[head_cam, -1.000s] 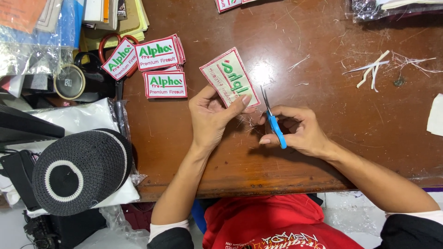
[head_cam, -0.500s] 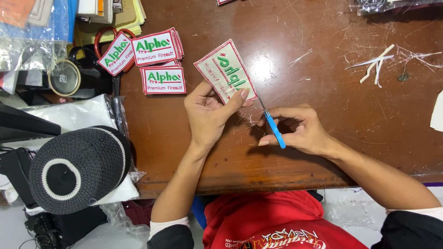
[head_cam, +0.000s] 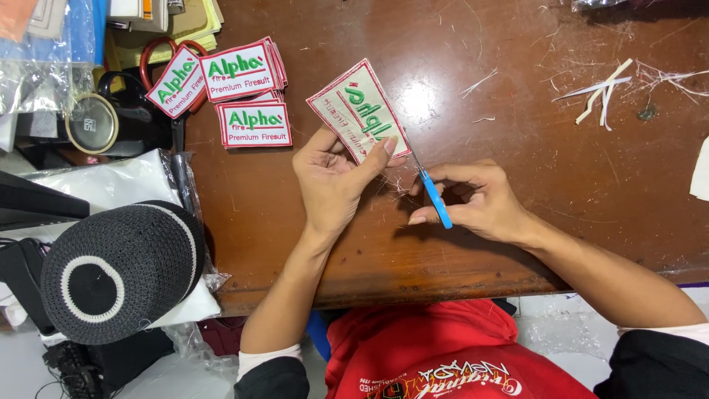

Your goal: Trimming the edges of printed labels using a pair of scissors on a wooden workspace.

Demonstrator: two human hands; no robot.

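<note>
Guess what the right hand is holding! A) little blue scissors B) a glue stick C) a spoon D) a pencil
A: the right hand grips small blue scissors, their tip at the edge of the patch held up by the left hand.

Embroidery workshop: stacked patches (head_cam: 247, 92), thread scraps (head_cam: 602, 92)

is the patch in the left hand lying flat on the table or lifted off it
Lifted and tilted: the left hand pinches the white red-bordered embroidered patch at its lower edge, and the blue-handled small scissors in the right hand reach its edge.
</note>
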